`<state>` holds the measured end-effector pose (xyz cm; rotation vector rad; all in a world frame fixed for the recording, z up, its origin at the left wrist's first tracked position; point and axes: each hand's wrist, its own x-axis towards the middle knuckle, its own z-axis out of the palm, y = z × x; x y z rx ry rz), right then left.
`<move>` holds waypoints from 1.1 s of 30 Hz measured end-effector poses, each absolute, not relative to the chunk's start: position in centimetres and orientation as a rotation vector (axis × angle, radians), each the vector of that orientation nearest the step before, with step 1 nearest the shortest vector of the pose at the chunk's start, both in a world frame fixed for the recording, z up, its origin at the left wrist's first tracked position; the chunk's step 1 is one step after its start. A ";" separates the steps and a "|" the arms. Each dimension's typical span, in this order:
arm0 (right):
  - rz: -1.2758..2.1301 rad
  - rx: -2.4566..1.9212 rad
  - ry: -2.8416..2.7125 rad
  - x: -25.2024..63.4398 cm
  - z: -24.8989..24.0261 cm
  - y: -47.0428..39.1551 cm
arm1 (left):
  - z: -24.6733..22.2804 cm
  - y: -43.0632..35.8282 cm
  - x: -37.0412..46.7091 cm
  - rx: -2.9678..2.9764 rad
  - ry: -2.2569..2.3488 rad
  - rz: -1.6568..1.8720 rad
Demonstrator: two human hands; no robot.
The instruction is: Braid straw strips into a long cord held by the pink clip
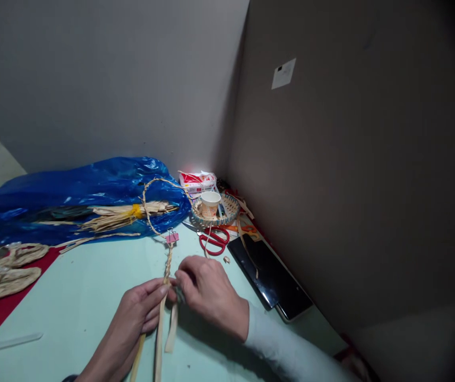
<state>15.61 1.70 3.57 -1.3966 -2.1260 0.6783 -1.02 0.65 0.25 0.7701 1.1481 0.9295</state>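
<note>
A pale straw braid (169, 261) runs down the table toward me from a pink binder clip (172, 237). My left hand (142, 313) pinches the lower end of the braid between thumb and fingers. Beneath it, loose flat straw strips (159, 339) hang toward me. Just to the right, my right hand (207, 289) is closed, its fingertips at the braid's end by a shorter strip (171, 331). The fingers partly hide their grip there. Beyond the clip, a thin finished length of braid (144, 199) loops up and over to the right.
Behind lies a blue plastic bag (79, 183) with a tied straw bundle (131, 212). A paper cup (210, 204) stands in a woven basket (233, 209), near red-handled scissors (215, 244). Phones (263, 270) lie right, along the wall. Woven sandals (8, 270) sit left.
</note>
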 end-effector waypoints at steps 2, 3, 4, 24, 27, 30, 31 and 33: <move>0.954 -1.290 -2.016 15.7 3.1 2.4 | 0.5 0.6 -1.1 0.758 1.088 0.925; 1.121 -1.210 -1.992 15.6 2.6 2.6 | 0.6 0.5 -1.1 0.751 1.072 0.923; 1.267 -1.148 -1.958 15.4 2.0 2.7 | 0.6 0.5 -1.1 0.747 1.062 0.919; 1.209 -1.254 -1.767 14.4 -0.7 2.1 | 0.0 -0.4 -2.3 1.605 1.584 0.735; 1.151 -1.247 -1.772 14.3 -0.6 1.8 | 0.2 -1.0 -1.9 1.697 1.654 0.671; 1.094 -1.252 -1.776 14.4 -0.6 1.8 | -0.4 -1.8 -1.3 1.817 1.614 0.668; 1.092 -1.247 -1.782 14.4 -0.6 1.8 | -0.7 -2.1 -1.0 1.872 1.593 0.685; 1.111 -1.229 -1.800 14.5 -0.4 2.0 | -1.2 -2.5 -0.6 1.960 1.564 0.729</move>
